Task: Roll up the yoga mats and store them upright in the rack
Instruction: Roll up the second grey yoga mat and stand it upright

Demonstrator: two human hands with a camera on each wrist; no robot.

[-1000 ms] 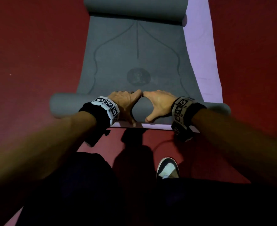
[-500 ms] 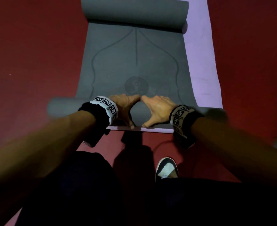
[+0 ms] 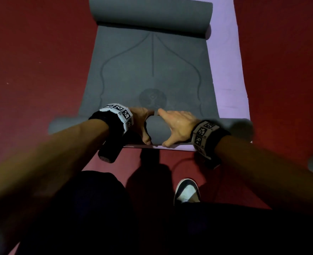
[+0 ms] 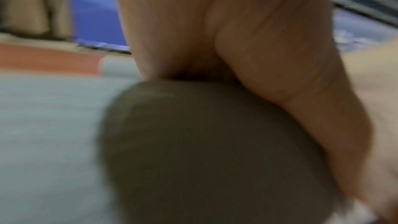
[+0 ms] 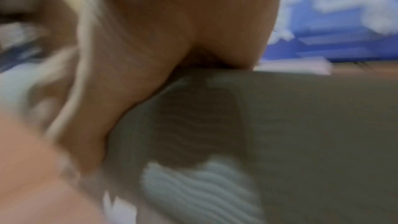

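Observation:
A grey yoga mat [image 3: 152, 70] lies flat on a wider lilac mat [image 3: 227, 74] on the floor. Its near end is wound into a roll [image 3: 158, 131] that runs left to right in front of me. My left hand [image 3: 141, 122] and right hand [image 3: 177, 126] sit side by side on the middle of this roll, fingers curved over its top and thumbs down its near side. The wrist views are blurred; each shows a palm wrapped on the roll [image 4: 204, 151] [image 5: 301, 125]. The mat's far end is curled into a second, thicker roll [image 3: 150, 13]. No rack is in view.
Red floor [image 3: 32, 61] surrounds the mats on both sides. My shoe [image 3: 187, 192] and dark trouser legs are just behind the near roll. A strip of the lilac mat's edge [image 3: 174, 147] shows under my thumbs.
Both hands have moved forward with the near roll along the grey mat, covering more of the round emblem. The flat stretch between the two rolls is shorter.

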